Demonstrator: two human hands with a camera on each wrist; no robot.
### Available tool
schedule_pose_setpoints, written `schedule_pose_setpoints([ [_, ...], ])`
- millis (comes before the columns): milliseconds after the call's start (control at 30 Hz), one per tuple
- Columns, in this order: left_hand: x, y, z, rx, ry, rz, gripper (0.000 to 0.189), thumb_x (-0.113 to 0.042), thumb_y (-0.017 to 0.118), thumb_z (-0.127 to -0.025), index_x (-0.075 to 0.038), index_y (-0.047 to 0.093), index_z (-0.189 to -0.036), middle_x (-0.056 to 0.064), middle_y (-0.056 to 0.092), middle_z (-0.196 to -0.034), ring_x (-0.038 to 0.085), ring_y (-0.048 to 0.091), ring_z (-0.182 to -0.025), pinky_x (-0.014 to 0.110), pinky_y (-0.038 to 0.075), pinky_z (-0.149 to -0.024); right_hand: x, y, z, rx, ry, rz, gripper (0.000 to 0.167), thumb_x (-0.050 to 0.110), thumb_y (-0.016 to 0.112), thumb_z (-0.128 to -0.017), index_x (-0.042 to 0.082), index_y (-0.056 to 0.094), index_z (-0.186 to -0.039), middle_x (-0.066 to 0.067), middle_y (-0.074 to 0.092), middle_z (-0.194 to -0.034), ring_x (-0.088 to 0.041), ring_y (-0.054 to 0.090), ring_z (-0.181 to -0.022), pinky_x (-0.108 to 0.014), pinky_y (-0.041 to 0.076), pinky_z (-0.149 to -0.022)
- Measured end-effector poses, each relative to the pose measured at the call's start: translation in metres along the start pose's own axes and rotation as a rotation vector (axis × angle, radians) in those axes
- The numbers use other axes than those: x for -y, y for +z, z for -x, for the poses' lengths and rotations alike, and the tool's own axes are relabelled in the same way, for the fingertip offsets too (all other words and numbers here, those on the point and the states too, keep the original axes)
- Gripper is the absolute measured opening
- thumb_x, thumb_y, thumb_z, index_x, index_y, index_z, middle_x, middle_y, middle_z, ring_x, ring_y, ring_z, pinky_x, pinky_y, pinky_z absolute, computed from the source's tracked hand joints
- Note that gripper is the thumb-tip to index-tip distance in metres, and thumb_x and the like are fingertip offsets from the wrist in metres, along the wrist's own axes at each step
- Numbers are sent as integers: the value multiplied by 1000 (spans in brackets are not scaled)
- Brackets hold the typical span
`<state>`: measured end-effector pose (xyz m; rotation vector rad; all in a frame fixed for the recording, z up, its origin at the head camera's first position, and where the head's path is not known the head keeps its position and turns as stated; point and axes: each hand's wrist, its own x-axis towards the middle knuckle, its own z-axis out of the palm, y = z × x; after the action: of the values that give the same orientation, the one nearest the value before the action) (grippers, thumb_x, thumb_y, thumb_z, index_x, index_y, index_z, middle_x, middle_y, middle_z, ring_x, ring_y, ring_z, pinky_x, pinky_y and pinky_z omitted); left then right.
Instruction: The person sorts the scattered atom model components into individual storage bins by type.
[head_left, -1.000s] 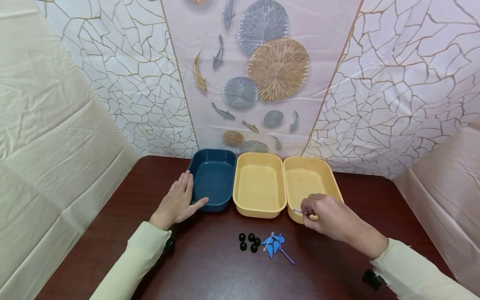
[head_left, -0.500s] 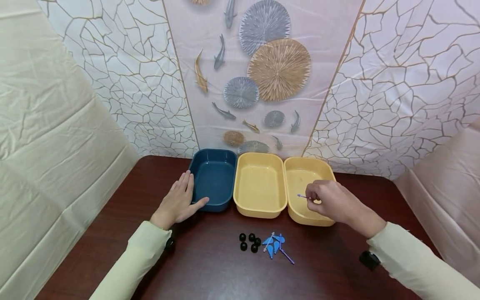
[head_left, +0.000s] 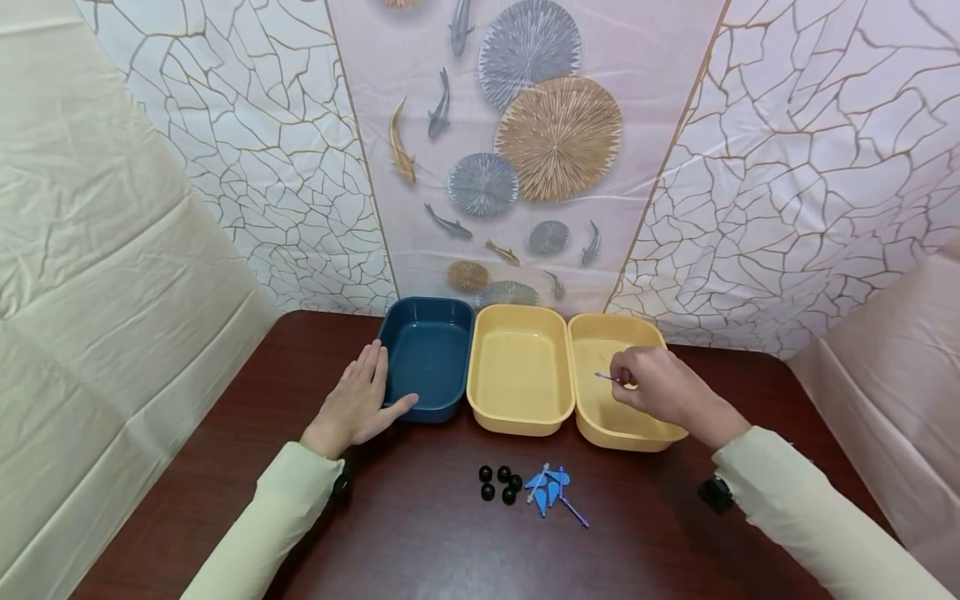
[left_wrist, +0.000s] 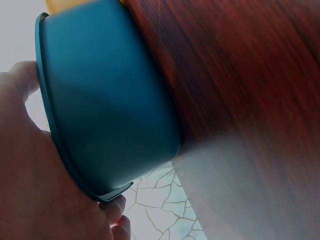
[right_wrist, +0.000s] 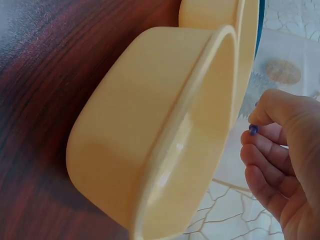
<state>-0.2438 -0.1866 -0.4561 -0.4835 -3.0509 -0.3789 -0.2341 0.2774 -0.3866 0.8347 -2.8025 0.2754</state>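
My right hand [head_left: 660, 385] pinches a thin purple stick [head_left: 604, 377] between thumb and curled fingers, above the right yellow tray [head_left: 600, 412]. In the right wrist view the end of the purple stick [right_wrist: 253, 130] pokes out beneath the thumb; the remaining fingers curl loosely. With fingers straight and thumb spread, my left hand [head_left: 351, 410] rests on the near left corner of the dark blue tray [head_left: 427, 358]. From the left wrist, that hand [left_wrist: 35, 175] lies along the rim of the blue tray [left_wrist: 105, 95], whose side wall faces the camera.
Between the other two trays stands a middle yellow tray [head_left: 520, 375]. On the brown table [head_left: 420, 533] in front lie several small black balls [head_left: 487, 492]. Beside them is a small pile of blue teardrop-shaped pieces [head_left: 541, 502], a pale stick [head_left: 534, 493] and another purple stick [head_left: 574, 512].
My right hand has moved forward from the right yellow tray's near rim to over its interior, carrying the purple stick. The left hand stays on the blue tray.
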Motion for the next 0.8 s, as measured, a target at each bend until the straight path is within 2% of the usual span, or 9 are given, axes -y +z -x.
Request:
schedule_pose_setpoints([
  [500,0,-1,1,-6,2,5,100,-61,53,-103,10,18,-164,29,17,-174,49,18,-162,63,23,-130,-26,40,-17,-35,49,-42,5,4,75,-80,8,73,-80,0,70,-73,-9,63,-68,-30,55,-64],
  [800,0,-1,2,-11,3,4,100,-61,53,-102,10,18,-164,28,16,-175,48,18,-162,63,23,-130,-30,59,-21,15,136,-69,7,5,76,-85,10,73,-81,-1,72,-78,-13,63,-71,-33,56,-67],
])
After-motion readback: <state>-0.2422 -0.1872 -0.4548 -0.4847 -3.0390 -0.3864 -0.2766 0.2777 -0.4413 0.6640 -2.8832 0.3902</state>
